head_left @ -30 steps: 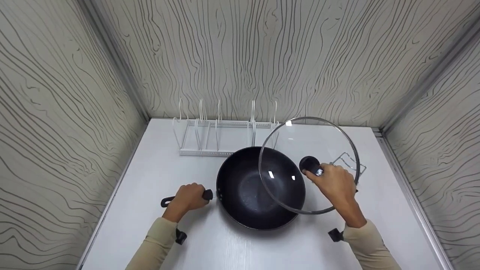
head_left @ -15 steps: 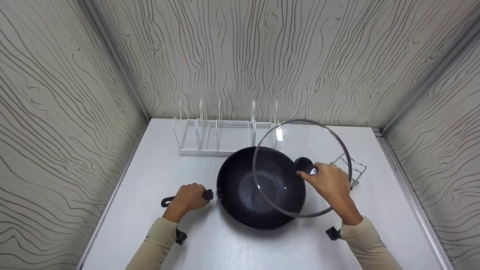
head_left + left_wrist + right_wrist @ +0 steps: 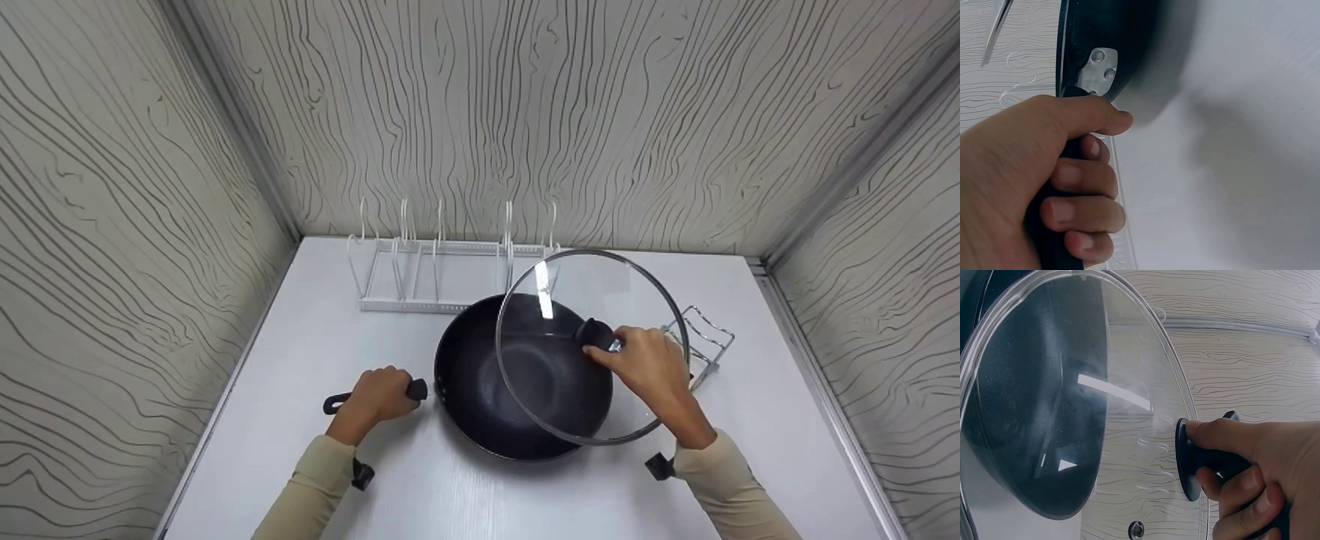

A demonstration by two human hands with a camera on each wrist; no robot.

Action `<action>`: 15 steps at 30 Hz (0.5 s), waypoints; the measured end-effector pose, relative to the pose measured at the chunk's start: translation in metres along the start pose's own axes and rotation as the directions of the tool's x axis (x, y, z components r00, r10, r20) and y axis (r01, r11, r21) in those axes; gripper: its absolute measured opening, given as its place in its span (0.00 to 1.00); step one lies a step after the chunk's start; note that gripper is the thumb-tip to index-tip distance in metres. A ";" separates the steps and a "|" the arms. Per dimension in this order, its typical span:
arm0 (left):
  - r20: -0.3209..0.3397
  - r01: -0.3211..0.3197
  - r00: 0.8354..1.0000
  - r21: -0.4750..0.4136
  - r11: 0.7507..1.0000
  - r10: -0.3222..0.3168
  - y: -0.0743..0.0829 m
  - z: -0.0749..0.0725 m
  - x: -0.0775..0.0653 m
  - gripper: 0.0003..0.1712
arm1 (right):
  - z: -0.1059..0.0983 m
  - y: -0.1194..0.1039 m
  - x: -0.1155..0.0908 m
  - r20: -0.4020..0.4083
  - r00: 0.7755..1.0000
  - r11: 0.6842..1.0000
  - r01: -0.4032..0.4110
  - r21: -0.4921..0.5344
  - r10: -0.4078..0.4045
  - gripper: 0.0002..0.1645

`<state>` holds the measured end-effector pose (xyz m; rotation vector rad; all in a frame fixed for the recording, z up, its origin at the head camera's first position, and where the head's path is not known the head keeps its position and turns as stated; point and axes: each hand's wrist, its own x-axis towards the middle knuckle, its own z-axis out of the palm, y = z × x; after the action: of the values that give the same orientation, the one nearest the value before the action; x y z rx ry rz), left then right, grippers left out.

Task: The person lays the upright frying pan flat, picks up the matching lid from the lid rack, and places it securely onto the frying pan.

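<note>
A black wok [image 3: 469, 397] sits on the white table, its dark handle [image 3: 416, 389] pointing left. My left hand [image 3: 379, 395] grips that handle, with all fingers wrapped round it; a riveted metal bracket [image 3: 1098, 70] joins handle and pan in the left wrist view. A round glass lid [image 3: 630, 292] with a metal rim is held above the wok, overlapping its right part in the head view. My right hand [image 3: 651, 367] holds the lid by its black knob [image 3: 1188, 458], thumb pressed on the knob's base. Through the glass, the wok's inside shows no contents.
Behind the wok stands a white wire rack [image 3: 412, 305] with upright hoops, close to the back wall. A small metal wire stand [image 3: 716, 335] lies to the right, partly behind the lid. Patterned wall panels enclose the table [image 3: 480, 502] at the back and sides.
The lid in my right hand has moved left and slightly toward me, covering more of the wok in the head view. My left hand and the wok have stayed in place.
</note>
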<state>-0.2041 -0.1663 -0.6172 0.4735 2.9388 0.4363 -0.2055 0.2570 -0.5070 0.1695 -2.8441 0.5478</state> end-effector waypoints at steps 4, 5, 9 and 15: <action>-0.010 -0.002 1.000 0.001 1.000 0.002 0.001 0.001 0.000 0.15 | 0.001 -0.002 0.001 0.025 1.000 1.000 -0.016 0.024 0.016 0.26; -0.012 -0.003 1.000 0.003 1.000 0.003 0.001 0.001 0.000 0.15 | 0.001 -0.003 0.001 0.030 0.999 0.999 -0.019 0.027 0.018 0.26; -0.015 -0.010 1.000 0.004 1.000 0.010 0.000 0.002 0.001 0.15 | 0.002 -0.004 0.002 0.058 0.998 0.999 -0.035 0.039 0.032 0.26; -0.012 0.002 1.000 0.015 1.000 -0.002 0.000 0.001 0.000 0.15 | 0.007 -0.008 0.004 0.079 0.996 0.998 -0.043 0.048 0.039 0.25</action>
<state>-0.2040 -0.1663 -0.6187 0.4708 2.9553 0.4188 -0.2095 0.2467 -0.5095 0.1441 -2.9170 0.6335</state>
